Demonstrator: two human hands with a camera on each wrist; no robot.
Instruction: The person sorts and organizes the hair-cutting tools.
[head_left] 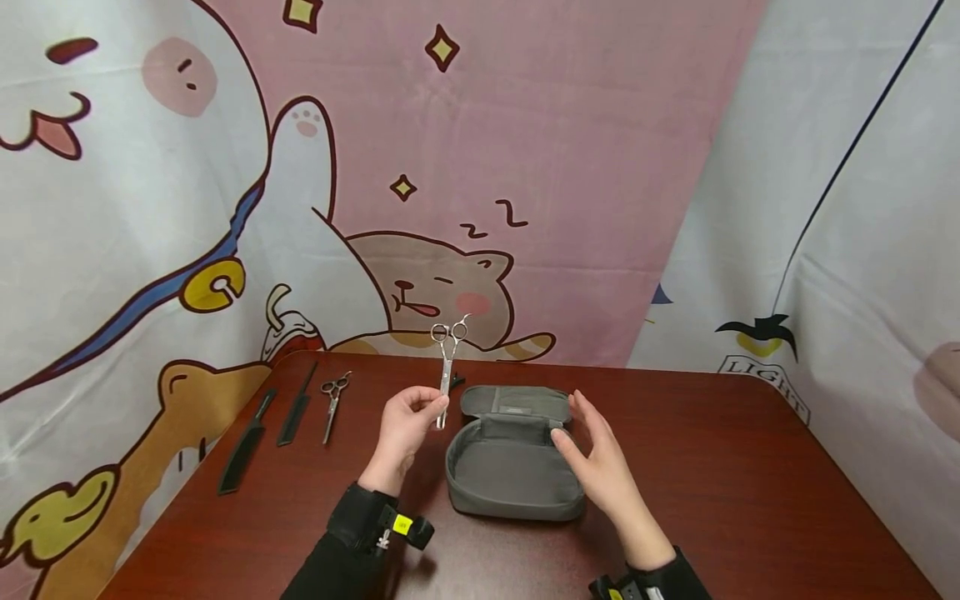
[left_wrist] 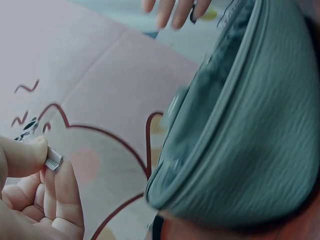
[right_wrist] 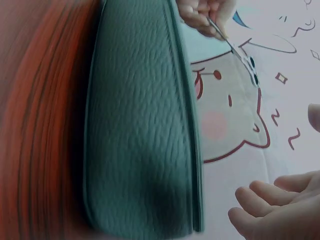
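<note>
My left hand (head_left: 403,433) pinches a pair of silver thinning scissors (head_left: 447,367) by the blades, finger rings pointing up. In the left wrist view the toothed blade tip (left_wrist: 53,161) pokes out between thumb and fingers. Just right of it stands a grey-green zip case (head_left: 516,504), its lid (head_left: 517,403) folded back away from me. The inside of the case shows no objects. My right hand (head_left: 606,467) hovers at the case's right side with fingers extended and holds nothing; whether it touches the rim I cannot tell.
On the left of the brown table (head_left: 750,483) lie a second pair of scissors (head_left: 332,406), a slim black comb (head_left: 294,419) and a wider black comb-like tool (head_left: 242,458). A small dark item (head_left: 457,381) sits behind the case lid. A printed cloth (head_left: 570,167) hangs behind.
</note>
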